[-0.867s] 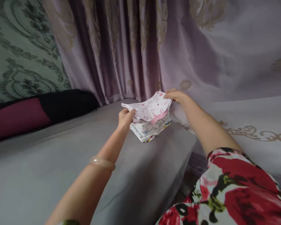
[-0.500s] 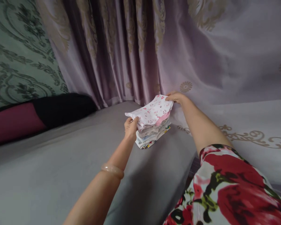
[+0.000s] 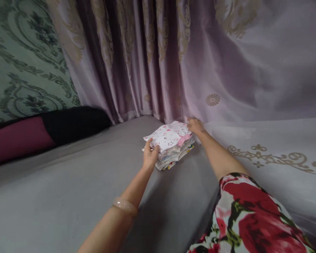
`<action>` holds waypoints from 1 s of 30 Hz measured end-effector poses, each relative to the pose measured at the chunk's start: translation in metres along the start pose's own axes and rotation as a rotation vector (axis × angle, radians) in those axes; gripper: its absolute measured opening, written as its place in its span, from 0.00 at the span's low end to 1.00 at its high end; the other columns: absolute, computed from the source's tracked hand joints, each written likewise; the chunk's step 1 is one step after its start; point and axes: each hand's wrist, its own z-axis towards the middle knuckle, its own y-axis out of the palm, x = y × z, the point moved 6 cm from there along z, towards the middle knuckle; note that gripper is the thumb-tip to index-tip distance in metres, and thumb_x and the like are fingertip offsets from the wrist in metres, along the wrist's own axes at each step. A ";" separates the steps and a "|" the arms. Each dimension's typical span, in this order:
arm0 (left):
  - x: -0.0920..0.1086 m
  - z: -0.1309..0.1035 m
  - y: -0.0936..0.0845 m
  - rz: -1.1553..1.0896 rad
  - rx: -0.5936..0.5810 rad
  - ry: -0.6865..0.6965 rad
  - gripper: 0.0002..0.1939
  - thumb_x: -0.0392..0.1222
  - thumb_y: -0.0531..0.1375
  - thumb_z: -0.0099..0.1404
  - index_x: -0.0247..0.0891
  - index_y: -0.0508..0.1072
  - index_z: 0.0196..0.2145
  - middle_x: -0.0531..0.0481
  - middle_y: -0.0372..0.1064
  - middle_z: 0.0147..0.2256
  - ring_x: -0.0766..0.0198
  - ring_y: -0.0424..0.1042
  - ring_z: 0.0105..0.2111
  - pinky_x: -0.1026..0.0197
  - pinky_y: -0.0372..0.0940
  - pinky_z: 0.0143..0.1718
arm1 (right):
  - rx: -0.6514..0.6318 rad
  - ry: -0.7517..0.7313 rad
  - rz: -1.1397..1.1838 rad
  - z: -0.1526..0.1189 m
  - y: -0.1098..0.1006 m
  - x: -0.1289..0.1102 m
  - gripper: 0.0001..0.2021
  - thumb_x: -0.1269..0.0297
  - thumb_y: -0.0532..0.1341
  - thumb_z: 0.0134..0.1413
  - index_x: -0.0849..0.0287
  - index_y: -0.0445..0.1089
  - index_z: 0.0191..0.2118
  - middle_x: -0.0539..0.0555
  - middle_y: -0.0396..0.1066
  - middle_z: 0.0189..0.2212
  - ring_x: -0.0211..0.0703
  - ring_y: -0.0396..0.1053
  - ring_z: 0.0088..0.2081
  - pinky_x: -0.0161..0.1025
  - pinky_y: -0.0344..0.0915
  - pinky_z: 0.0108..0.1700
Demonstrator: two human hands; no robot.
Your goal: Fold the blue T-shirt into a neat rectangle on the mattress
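1. Printed cloth (image 3: 170, 135) lies on the folded pile (image 3: 173, 154), on the grey sheet (image 3: 94, 186). Placement looks done.
2. My left hand (image 3: 150, 157): fingers at its left corner, can't tell if pinching. My right hand (image 3: 196, 127): at the far-right edge, grip unclear.
3. Left, my read: letting go; pile edges uneven.

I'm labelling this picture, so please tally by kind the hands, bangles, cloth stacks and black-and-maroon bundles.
Hands: 2 (left hand, right hand)
Bangle: 1
Cloth stack: 1 (layers too blurred to count)
Black-and-maroon bundle: 1
Total: 5
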 end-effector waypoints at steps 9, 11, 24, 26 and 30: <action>-0.002 -0.019 -0.005 0.004 -0.070 -0.002 0.23 0.42 0.58 0.63 0.38 0.63 0.55 0.53 0.60 0.32 0.73 0.62 0.22 0.69 0.60 0.23 | -0.125 -0.085 -0.069 -0.020 0.038 -0.052 0.26 0.51 0.41 0.66 0.56 0.65 0.59 0.62 0.59 0.62 0.60 0.54 0.62 0.61 0.50 0.60; -0.003 -0.023 -0.010 -0.005 -0.114 -0.025 0.26 0.45 0.60 0.62 0.38 0.62 0.56 0.53 0.62 0.32 0.71 0.65 0.23 0.68 0.61 0.24 | -0.163 -0.066 -0.063 -0.026 0.047 -0.052 0.29 0.49 0.37 0.66 0.56 0.64 0.59 0.62 0.57 0.64 0.63 0.50 0.64 0.67 0.45 0.60; -0.022 -0.066 -0.200 0.354 -0.077 -0.098 0.28 0.56 0.59 0.54 0.36 0.66 0.48 0.50 0.68 0.33 0.64 0.71 0.27 0.63 0.66 0.27 | -0.105 -0.248 -0.020 -0.067 0.036 -0.101 0.25 0.52 0.43 0.66 0.56 0.60 0.61 0.61 0.55 0.64 0.57 0.49 0.65 0.65 0.41 0.63; -0.020 -0.072 -0.234 0.455 -0.036 -0.121 0.25 0.55 0.58 0.54 0.37 0.68 0.45 0.52 0.68 0.29 0.63 0.70 0.26 0.63 0.64 0.26 | -0.074 -0.340 -0.007 -0.082 0.035 -0.124 0.24 0.54 0.45 0.66 0.57 0.60 0.61 0.61 0.56 0.64 0.54 0.50 0.65 0.63 0.42 0.63; -0.005 -0.089 -0.295 0.860 0.113 -0.134 0.11 0.48 0.54 0.60 0.39 0.72 0.33 0.51 0.69 0.24 0.59 0.71 0.27 0.62 0.61 0.30 | 0.039 -0.548 0.036 -0.111 0.036 -0.173 0.24 0.57 0.47 0.64 0.59 0.61 0.61 0.61 0.57 0.64 0.52 0.51 0.65 0.60 0.42 0.65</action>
